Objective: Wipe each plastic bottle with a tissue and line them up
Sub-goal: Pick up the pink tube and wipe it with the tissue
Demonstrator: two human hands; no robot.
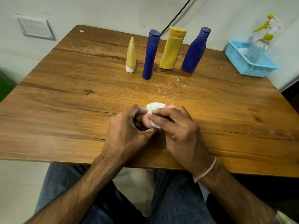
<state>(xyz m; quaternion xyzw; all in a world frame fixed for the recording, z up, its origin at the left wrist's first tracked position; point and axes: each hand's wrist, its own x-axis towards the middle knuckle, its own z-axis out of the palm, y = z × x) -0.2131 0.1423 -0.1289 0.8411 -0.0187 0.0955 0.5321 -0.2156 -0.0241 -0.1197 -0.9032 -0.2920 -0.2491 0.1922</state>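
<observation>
**Q:** State of the grip?

**A:** The left hand has fingers and thumb curled round a small pink bottle. The right hand holds a white tissue against that bottle with bent fingers.

**Q:** Position of the bottle relative to the hands?

**A:** It lies between both hands, largely covered by tissue and fingers, at the near centre of the wooden table. Whether it touches the tabletop cannot be told.

**Q:** Surrounding items?

**A:** Four containers stand in a row on the far side. From left to right they are a yellow tube standing cap down, a slim blue bottle, a yellow bottle and a curved blue bottle. At the far right, a blue basket holds a clear spray bottle.
</observation>
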